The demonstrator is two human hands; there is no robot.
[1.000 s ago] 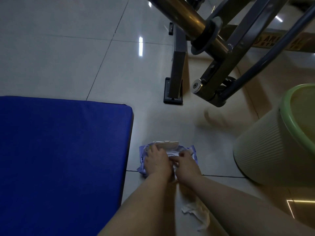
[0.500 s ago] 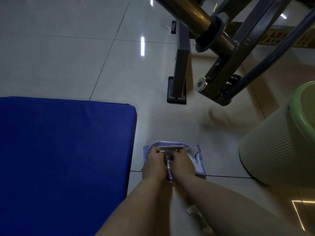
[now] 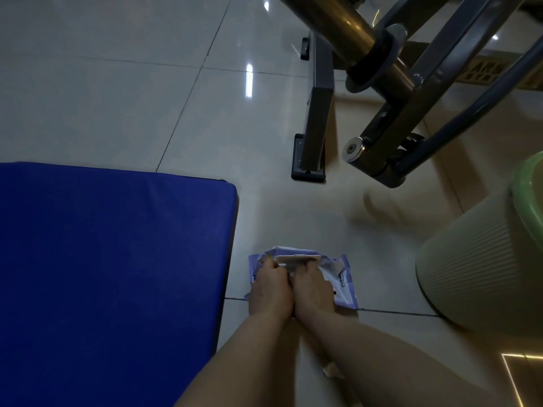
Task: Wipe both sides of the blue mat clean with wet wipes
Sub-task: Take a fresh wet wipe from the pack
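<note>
Both hands are down on the wipes pack (image 3: 340,292) on the floor (image 3: 117,98), just right of the blue mat (image 3: 111,274). Left hand (image 3: 271,289) and right hand (image 3: 313,289) sit side by side with fingers curled at the pack's white lid (image 3: 296,259), though can't tell what exactly they're pinching. Ribbed bin (image 3: 482,259) off to the right, metal gym frame (image 3: 390,92) above.

wipes pack (image 3: 340,277) mostly under hands, bin (image 3: 482,259) cut off right

A gym floor: steel exercise-machine frame (image 3: 390,118) at 1 o'clock, padded blue mat (image 3: 111,274) at 9 o'clock, glossy floor tiles (image 3: 117,107).
</note>
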